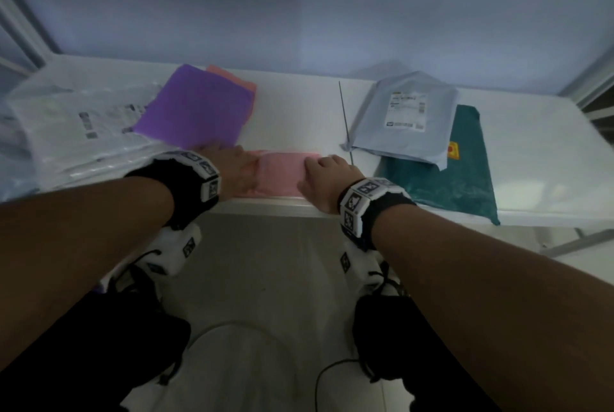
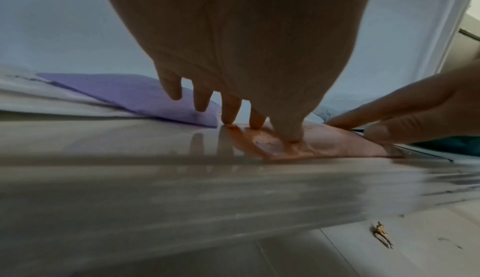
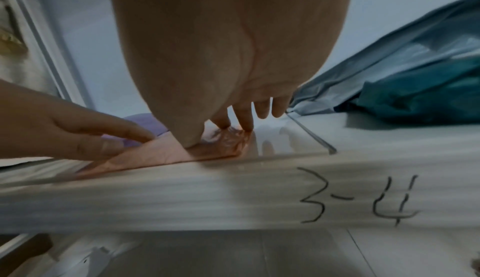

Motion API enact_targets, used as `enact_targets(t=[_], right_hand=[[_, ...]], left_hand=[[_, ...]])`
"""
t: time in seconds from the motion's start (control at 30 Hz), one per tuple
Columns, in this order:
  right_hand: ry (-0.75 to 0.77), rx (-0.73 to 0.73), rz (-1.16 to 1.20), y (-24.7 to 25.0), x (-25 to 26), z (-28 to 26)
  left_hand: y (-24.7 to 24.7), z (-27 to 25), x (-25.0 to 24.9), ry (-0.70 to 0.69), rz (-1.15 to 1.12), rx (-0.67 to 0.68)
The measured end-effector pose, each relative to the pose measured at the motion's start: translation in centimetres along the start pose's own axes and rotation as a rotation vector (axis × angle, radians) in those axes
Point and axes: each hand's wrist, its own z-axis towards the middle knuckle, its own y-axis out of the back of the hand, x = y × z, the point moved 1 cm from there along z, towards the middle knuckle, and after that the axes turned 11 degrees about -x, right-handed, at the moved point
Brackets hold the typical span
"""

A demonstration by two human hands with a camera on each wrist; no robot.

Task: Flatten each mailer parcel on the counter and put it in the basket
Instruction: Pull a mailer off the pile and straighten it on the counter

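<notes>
Pink plastic is what I see in the head view: the pink mailer (image 1: 282,172) lies at the front edge of the white counter (image 1: 299,112), and my left hand (image 1: 237,169) and right hand (image 1: 327,179) press on its two ends with fingers spread flat. Behind the pink mailer to the left lies a purple mailer (image 1: 196,109) on an orange one (image 1: 232,79); to its right a grey mailer (image 1: 403,119) with a label rests on a teal mailer (image 1: 445,175). From the left wrist, the fingertips (image 2: 292,135) touch the pink mailer (image 2: 324,144), straight and not curled around it. From the right wrist, the fingertips (image 3: 246,127) push down the wrinkled corner of the pink mailer (image 3: 155,154), again open; "3-4" (image 3: 358,197) is written on the counter's front face. I cannot see the basket in any view.
</notes>
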Motion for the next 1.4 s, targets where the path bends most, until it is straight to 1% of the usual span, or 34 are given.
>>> enact_targets(t=[0.07, 0.13, 0.17, 0.2, 0.27, 0.3, 0.4, 0.47, 0.53, 0.67, 0.7, 0.77, 0.87, 0.9, 0.93, 0.97, 1.0, 1.1, 1.2, 1.33, 1.4], right_hand=[[0.019, 0.032, -0.035, 0.5, 0.1, -0.3], [0.007, 0.060, -0.002, 0.7, 0.4, -0.1], [-0.008, 0.060, 0.026, 0.9, 0.6, 0.1], [-0.022, 0.046, 0.055, 0.9, 0.8, 0.6], [-0.046, 0.014, 0.088, 1.2, 1.1, 1.2], [-0.059, 0.002, 0.094, 1.1, 1.1, 1.4], [-0.107, -0.015, 0.135, 0.9, 1.2, 1.9], [-0.127, 0.005, 0.177, 1.1, 1.4, 1.9], [-0.133, 0.018, 0.150, 1.3, 1.4, 1.8], [-0.187, -0.012, 0.180, 1.9, 1.3, 0.8], [-0.216, -0.012, 0.221, 2.0, 1.3, 0.5], [-0.249, 0.012, 0.282, 2.0, 1.3, 0.1], [-0.204, 0.069, 0.252, 2.9, 1.1, -0.2], [-0.211, 0.073, 0.303, 4.0, 0.9, -0.4], [-0.225, 0.028, 0.411, 5.2, 0.5, -0.6], [-0.225, -0.051, 0.453, 6.3, 0.1, -0.5], [-0.188, -0.117, 0.415, 7.5, -0.1, -0.4], [-0.086, -0.186, 0.272, 10.4, -0.4, -1.2], [-0.069, -0.160, 0.270, 11.7, -0.4, -2.3], [0.008, -0.101, 0.287, 11.5, -0.3, -4.0], [0.061, -0.121, 0.254, 12.1, -0.2, -4.0]], left_hand=[[1.5, 0.2, -0.4, -0.075, 0.092, 0.012], [2.0, 0.7, -1.1, -0.124, 0.103, 0.053], [1.9, 1.1, -1.3, -0.075, 0.037, 0.057], [1.5, 1.8, -1.1, -0.034, 0.040, 0.043], [1.0, 2.3, -0.3, 0.095, -0.098, 0.025], [0.9, 2.6, 0.0, 0.135, -0.151, 0.013], [0.6, 3.4, 0.1, 0.172, -0.190, 0.017], [1.0, 3.4, -0.3, 0.188, -0.159, 0.023], [1.3, 3.3, -0.6, 0.202, -0.160, 0.011], [1.5, 2.4, -0.9, 0.239, -0.256, 0.004], [1.9, 2.0, -1.1, 0.244, -0.293, -0.014], [2.7, 1.3, -1.2, 0.263, -0.371, -0.098], [5.5, 0.7, -0.8, 0.221, -0.425, -0.213], [6.8, 0.3, -0.7, 0.195, -0.424, -0.255], [8.0, -0.1, -0.6, 0.172, -0.425, -0.299], [9.1, -0.7, -0.6, 0.157, -0.411, -0.332], [10.0, -1.3, -0.5, 0.127, -0.394, -0.364], [11.7, -3.3, -0.8, 0.081, -0.399, -0.409], [12.2, -5.3, -0.9, 0.053, -0.498, -0.463], [11.4, -6.6, -0.4, 0.063, -0.623, -0.539], [11.6, -7.2, -0.1, 0.067, -0.641, -0.561]])
